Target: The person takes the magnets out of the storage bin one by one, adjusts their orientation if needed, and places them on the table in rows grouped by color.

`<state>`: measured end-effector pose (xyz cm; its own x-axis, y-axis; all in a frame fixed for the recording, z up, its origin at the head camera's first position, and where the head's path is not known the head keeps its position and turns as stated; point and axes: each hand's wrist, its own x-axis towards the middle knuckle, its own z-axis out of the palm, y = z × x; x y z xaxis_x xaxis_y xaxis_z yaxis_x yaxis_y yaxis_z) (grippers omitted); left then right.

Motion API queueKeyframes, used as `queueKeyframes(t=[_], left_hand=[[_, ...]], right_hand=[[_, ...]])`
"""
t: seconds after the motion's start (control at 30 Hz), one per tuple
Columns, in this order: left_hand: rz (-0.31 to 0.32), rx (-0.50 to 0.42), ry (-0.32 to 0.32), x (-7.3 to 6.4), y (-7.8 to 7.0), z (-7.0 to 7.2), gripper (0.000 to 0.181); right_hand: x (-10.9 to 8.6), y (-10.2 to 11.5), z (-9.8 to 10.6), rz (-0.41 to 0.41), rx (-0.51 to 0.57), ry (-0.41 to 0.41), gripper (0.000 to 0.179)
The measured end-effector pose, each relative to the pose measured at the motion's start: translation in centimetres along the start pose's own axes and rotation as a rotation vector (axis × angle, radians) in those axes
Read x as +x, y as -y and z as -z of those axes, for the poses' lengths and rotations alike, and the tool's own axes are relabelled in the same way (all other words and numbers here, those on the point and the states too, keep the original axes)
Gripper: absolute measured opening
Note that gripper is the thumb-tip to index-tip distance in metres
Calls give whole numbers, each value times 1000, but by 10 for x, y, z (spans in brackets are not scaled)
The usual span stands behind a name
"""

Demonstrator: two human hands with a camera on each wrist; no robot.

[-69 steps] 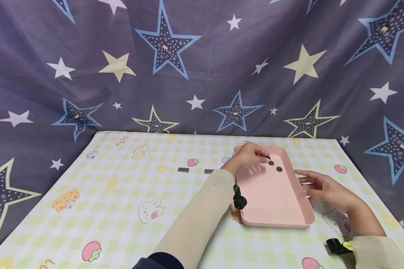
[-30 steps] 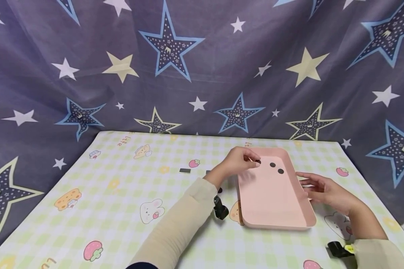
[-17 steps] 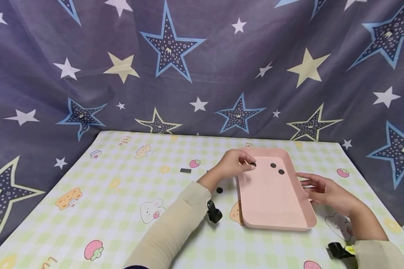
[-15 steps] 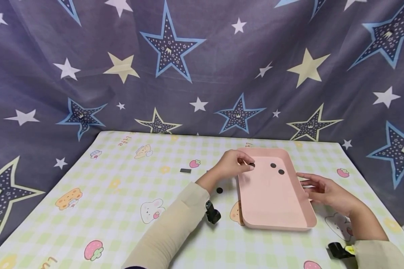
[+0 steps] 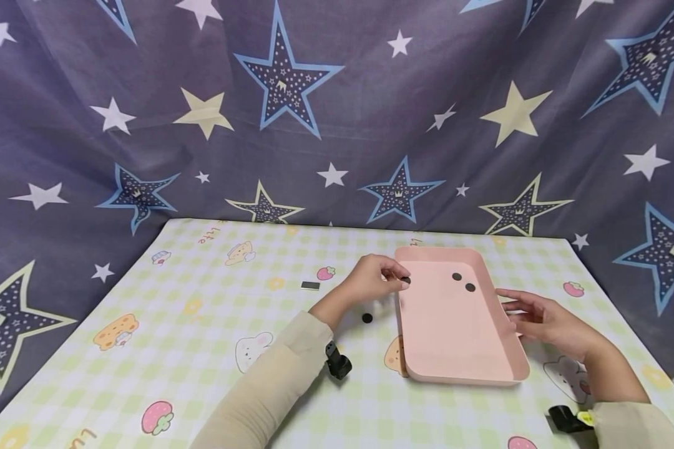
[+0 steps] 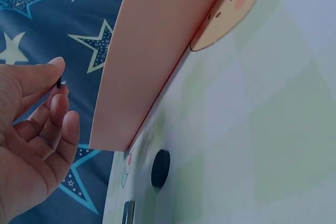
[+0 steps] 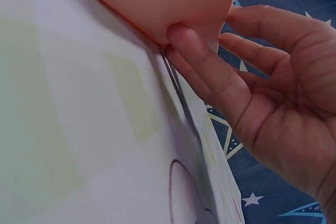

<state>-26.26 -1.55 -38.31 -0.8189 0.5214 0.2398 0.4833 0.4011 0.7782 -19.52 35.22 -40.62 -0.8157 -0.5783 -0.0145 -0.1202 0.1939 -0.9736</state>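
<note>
In the head view, my left hand pinches a small black disc between thumb and fingertip, above the left rim of a pink tray. The left wrist view has this disc nearly edge-on. Two similar discs, one farther and one nearer, lie on the tray's floor. My right hand is at the tray's right side; in the right wrist view its thumb and fingers touch the outer wall without wrapping round it.
Left of the tray, another black disc lies on the checkered tablecloth. A small dark rectangular piece with a pale edge sits farther left. A starry curtain hangs behind the table.
My left hand has moved left across the tray to its left rim, still pinching the disc. The disc on the tablecloth has come out from behind the forearm. My right hand stays at the wall.
</note>
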Motion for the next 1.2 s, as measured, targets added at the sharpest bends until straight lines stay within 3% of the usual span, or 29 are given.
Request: queueKeyframes(t=[0.5, 1.2], left_hand=[[-27, 71, 44, -18, 9, 14, 14], [-23, 46, 34, -47, 18, 39, 14]], right_hand=[[0, 0, -1, 30, 24, 17, 56], [0, 0, -1, 11, 16, 19, 57]])
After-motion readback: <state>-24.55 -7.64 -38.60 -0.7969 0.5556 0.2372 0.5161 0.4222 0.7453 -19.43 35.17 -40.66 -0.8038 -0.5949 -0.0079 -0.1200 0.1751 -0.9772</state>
